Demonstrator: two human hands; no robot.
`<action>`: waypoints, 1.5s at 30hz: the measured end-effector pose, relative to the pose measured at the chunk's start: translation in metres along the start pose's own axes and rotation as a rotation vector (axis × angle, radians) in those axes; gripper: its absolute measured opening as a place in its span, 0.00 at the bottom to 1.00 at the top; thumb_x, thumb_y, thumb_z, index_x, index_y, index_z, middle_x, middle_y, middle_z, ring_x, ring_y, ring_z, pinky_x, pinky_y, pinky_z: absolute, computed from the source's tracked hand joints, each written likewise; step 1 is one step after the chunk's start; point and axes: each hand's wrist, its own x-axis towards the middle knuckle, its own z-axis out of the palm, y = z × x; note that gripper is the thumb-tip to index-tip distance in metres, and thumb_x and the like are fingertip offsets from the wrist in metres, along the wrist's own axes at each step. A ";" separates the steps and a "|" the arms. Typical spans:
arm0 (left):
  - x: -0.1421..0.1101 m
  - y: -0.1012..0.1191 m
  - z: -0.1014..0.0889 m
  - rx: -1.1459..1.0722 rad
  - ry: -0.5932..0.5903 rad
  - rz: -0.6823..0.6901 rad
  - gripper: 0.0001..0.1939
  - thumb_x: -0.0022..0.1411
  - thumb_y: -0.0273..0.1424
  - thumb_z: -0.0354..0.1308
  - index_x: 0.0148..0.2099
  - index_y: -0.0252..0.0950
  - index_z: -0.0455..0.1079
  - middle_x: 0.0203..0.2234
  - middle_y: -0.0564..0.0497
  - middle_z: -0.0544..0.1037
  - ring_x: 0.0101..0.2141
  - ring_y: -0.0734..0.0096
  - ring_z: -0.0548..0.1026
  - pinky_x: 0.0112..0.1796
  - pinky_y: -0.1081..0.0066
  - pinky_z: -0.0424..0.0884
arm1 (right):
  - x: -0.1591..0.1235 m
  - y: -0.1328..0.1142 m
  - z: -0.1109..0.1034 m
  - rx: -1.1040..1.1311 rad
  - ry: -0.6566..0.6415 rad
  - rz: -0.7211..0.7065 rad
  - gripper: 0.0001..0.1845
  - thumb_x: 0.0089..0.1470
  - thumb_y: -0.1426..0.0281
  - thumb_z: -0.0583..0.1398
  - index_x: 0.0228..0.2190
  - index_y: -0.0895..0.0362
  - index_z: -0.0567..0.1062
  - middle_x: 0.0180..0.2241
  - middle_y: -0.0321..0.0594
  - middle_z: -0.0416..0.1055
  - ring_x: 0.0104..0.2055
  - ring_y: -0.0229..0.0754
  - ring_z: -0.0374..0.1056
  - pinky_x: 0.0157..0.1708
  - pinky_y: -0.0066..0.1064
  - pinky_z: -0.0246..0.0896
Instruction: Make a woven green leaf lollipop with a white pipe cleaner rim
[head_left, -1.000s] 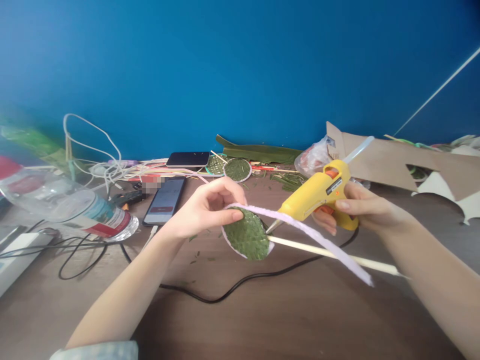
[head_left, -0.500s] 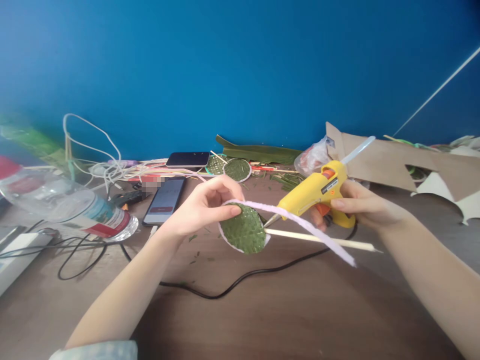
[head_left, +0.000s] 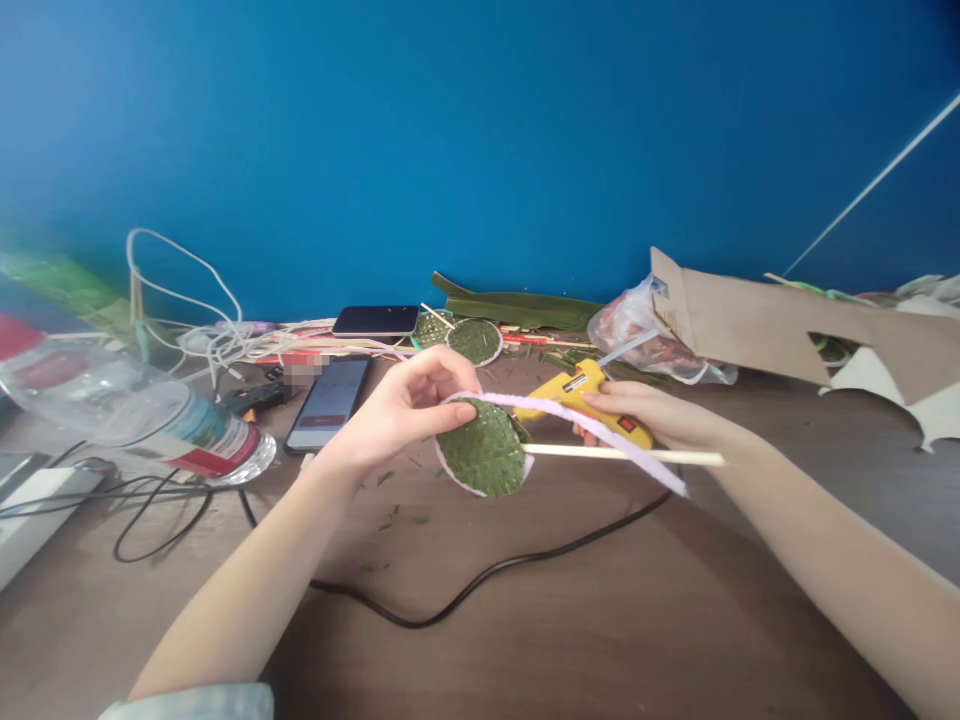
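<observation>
My left hand (head_left: 409, 405) pinches the upper left edge of a round woven green leaf fan (head_left: 484, 450), held above the table. A pale wooden stick (head_left: 622, 454) juts out from the fan's right side. A light purple fuzzy strip (head_left: 577, 415) lines part of the rim, and its loose end trails to the right. My right hand (head_left: 637, 405) is wrapped round a yellow hot glue gun (head_left: 574, 388), with a clear glue stick (head_left: 628, 345) poking out of its back. The gun's nozzle is hidden behind the fan and the strip.
Two more woven discs (head_left: 474, 342) lie at the back beside a dark phone (head_left: 375, 320). Another phone (head_left: 328, 405), a plastic bottle (head_left: 202, 430) and tangled white cables (head_left: 214, 330) are on the left. Cut cardboard (head_left: 750, 315) stands right. A black cord (head_left: 480, 580) crosses the table.
My right hand and the glue gun have moved left and tilted, so the nozzle has passed behind the fan. The fan and its stick have shifted slightly upward.
</observation>
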 end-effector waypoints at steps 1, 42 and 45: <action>0.000 0.000 0.000 -0.002 -0.002 -0.002 0.07 0.53 0.26 0.63 0.34 0.36 0.69 0.29 0.52 0.73 0.29 0.76 0.71 0.29 0.78 0.66 | 0.003 0.002 0.001 -0.013 0.005 0.007 0.10 0.53 0.65 0.60 0.30 0.61 0.73 0.28 0.41 0.72 0.27 0.35 0.70 0.24 0.23 0.66; 0.002 -0.007 0.008 -0.032 0.118 -0.071 0.07 0.52 0.29 0.64 0.33 0.36 0.69 0.27 0.54 0.73 0.28 0.77 0.71 0.28 0.78 0.65 | -0.045 -0.024 0.014 -0.321 -0.408 -0.392 0.22 0.53 0.51 0.55 0.28 0.57 0.75 0.17 0.35 0.66 0.19 0.33 0.58 0.23 0.28 0.55; 0.002 -0.008 0.008 -0.049 0.122 -0.070 0.07 0.52 0.28 0.64 0.33 0.36 0.69 0.27 0.54 0.72 0.28 0.78 0.70 0.28 0.79 0.65 | -0.045 -0.024 0.018 -0.336 -0.323 -0.364 0.19 0.55 0.55 0.55 0.25 0.57 0.74 0.16 0.33 0.64 0.18 0.32 0.57 0.22 0.27 0.53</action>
